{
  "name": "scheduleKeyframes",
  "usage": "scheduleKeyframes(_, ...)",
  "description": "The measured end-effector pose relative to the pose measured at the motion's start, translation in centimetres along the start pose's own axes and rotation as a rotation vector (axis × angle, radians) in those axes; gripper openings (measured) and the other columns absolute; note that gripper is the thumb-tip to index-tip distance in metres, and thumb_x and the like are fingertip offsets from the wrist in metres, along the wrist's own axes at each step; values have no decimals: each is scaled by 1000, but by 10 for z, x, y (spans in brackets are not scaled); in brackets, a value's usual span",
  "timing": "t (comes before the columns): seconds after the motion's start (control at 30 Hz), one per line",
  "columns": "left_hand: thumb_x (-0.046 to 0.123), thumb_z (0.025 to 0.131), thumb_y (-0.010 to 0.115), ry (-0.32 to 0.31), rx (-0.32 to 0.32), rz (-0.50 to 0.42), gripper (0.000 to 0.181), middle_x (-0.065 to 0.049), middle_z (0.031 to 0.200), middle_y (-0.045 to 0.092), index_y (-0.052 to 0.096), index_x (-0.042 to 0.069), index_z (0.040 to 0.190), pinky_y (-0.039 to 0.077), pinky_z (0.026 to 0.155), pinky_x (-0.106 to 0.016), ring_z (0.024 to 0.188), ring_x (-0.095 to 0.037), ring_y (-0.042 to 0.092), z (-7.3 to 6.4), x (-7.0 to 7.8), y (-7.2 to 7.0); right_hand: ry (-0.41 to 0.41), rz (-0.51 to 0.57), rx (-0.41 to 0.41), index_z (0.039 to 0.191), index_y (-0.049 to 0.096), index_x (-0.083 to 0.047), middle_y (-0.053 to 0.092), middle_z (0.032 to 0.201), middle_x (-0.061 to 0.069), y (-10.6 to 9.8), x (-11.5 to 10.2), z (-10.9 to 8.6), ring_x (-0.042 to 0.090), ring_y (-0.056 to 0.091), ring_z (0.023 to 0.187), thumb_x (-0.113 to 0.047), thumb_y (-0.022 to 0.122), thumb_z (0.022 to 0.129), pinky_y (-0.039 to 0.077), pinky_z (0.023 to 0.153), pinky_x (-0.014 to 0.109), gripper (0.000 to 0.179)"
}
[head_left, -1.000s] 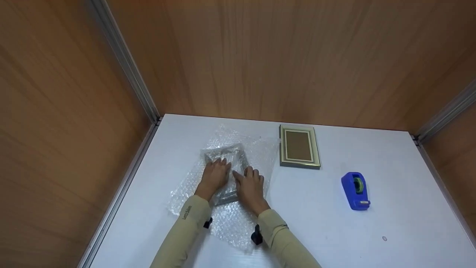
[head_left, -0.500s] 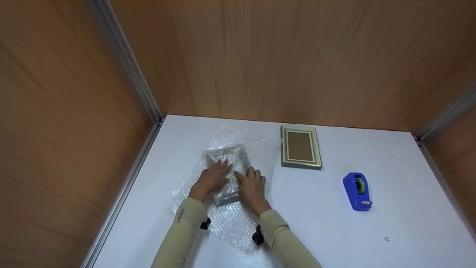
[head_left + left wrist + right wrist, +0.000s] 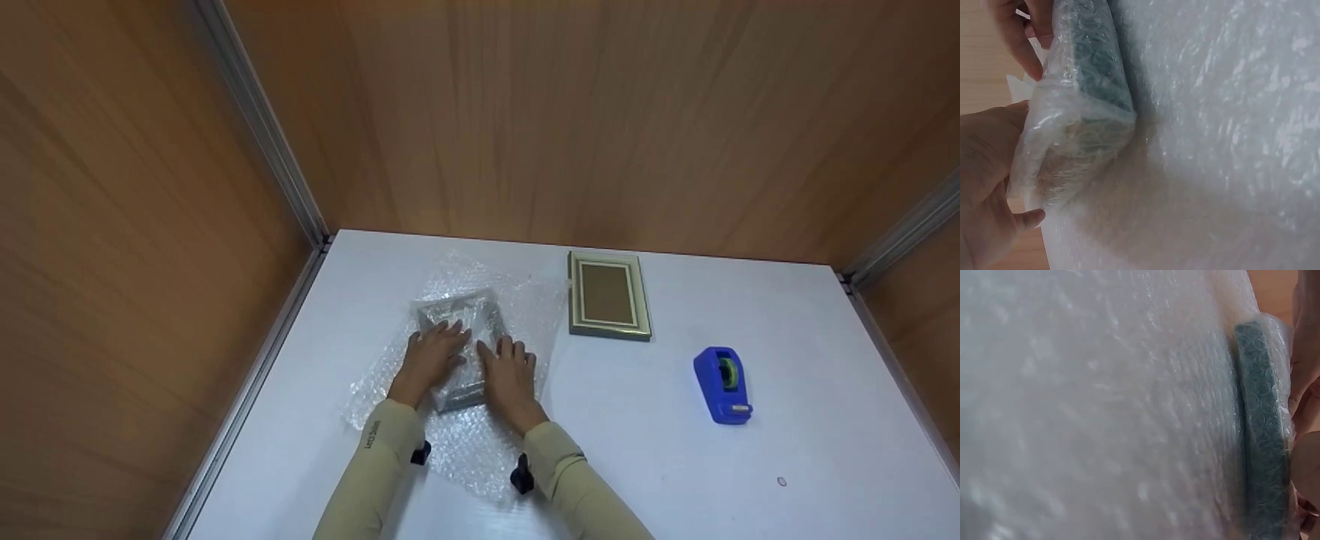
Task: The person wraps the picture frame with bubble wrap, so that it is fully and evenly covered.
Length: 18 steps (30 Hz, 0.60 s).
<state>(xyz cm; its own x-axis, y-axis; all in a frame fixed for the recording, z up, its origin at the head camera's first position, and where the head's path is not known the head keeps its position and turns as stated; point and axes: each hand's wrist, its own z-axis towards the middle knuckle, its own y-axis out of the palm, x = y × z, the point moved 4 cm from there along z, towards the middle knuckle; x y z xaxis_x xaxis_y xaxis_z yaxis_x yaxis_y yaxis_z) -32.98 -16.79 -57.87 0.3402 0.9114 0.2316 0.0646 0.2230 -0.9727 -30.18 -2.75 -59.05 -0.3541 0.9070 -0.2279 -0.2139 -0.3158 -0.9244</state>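
A picture frame (image 3: 460, 397) lies on a sheet of bubble wrap (image 3: 472, 454), with part of the wrap folded over it. My left hand (image 3: 427, 363) rests on the covered frame, its fingers spread over the left part. Over at its right edge, my right hand (image 3: 511, 381) holds the wrapped frame, thumb on top and the other fingers bent by the side. In the left wrist view the wrap (image 3: 1081, 112) bunches around a corner between both hands. The right wrist view shows the frame's dark greenish side (image 3: 1264, 427) through the bubbles; the right fingertips are partly hidden.
A second picture frame (image 3: 608, 295), gold-edged with a brown centre, lies at the back right of the wrap. A blue tape dispenser (image 3: 724, 385) with a green roll stands farther right. A small ring-like bit (image 3: 781, 481) lies near the front. Wooden panels (image 3: 570, 127) enclose the white table.
My left hand has shifted slightly and spread its fingers flatter over the wrapped frame. The right hand has stayed nearly in place at the frame's right edge.
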Motion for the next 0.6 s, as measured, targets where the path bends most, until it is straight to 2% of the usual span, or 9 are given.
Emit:
scheduleKeyframes(0.2, 28, 87, 61, 12, 27, -11, 49, -4, 142, 42, 50, 19, 134, 30, 97, -63, 131, -30, 35, -2, 0, 1, -28, -84, -40, 135, 47, -30, 48, 112, 16, -2, -5, 2, 30, 45, 93, -14, 51, 89, 38, 73, 44, 49)
scheduleKeyframes(0.43, 28, 87, 62, 15, 60, -57, 52, -6, 141, 43, 48, 12, 134, 29, 98, -63, 131, -29, 36, -5, -2, 0, -37, -100, -75, 135, 48, -30, 47, 117, 19, -2, -8, 5, 32, 46, 94, -14, 48, 90, 37, 72, 46, 48)
scheduleKeyframes(0.6, 29, 88, 60, 1, 49, -52, 51, -6, 141, 42, 48, 12, 135, 26, 100, -63, 132, -29, 34, -6, -1, 1, -47, -191, -84, 135, 46, -34, 47, 113, 18, 1, -8, 4, 31, 48, 91, -19, 51, 90, 40, 70, 44, 48)
